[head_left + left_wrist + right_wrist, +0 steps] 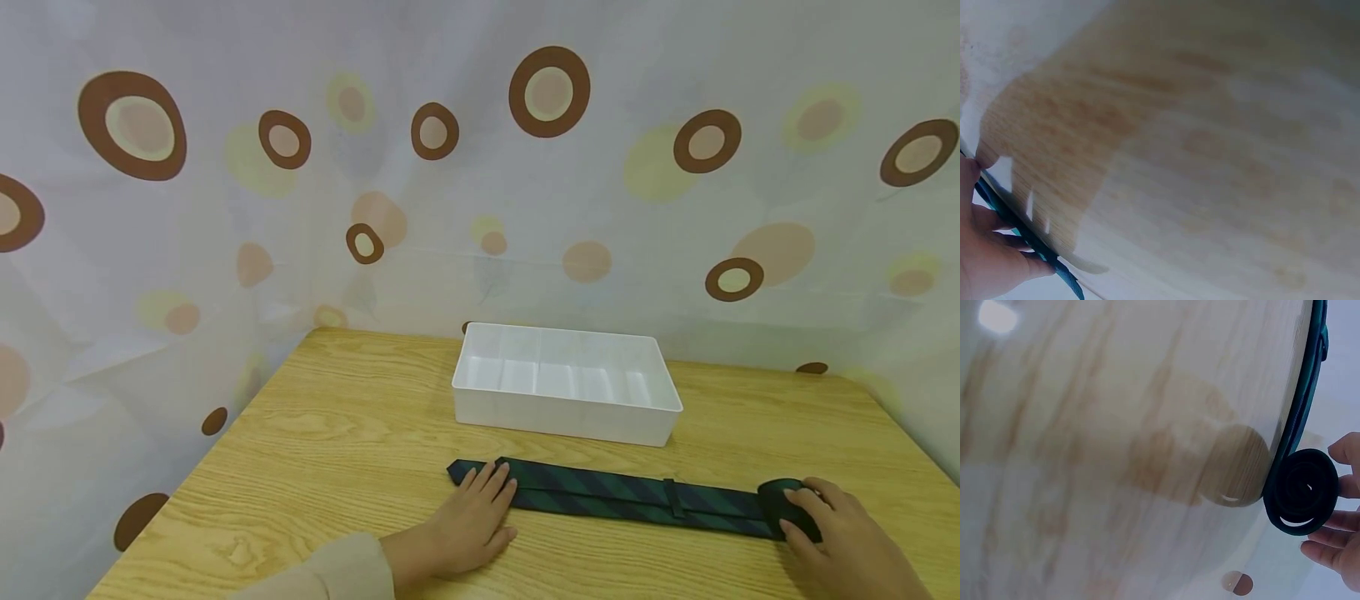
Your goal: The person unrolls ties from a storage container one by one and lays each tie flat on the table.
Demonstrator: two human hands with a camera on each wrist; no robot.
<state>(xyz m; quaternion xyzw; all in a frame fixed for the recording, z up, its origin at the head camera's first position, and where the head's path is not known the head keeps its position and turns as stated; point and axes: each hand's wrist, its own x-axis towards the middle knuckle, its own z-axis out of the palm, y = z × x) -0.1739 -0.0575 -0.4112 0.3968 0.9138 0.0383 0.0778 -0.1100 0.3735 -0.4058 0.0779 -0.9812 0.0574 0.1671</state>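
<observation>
A dark green and navy striped necktie (592,490) lies stretched across the wooden table, underside up, with its keeper loop (673,497) showing. Its right end is wound into a coil (1302,487), seen end-on as a spiral in the right wrist view. My left hand (472,523) rests with straight fingers across the tie near its left end, where two pointed tips (459,471) lie close together. At the coil, my right hand (847,533) holds the roll between thumb and fingers.
Behind the tie stands a white plastic box (562,414) with divided sections inside. The wooden table (337,425) reaches back to a white curtain (465,192) with brown and yellow circles, which also hangs along both sides.
</observation>
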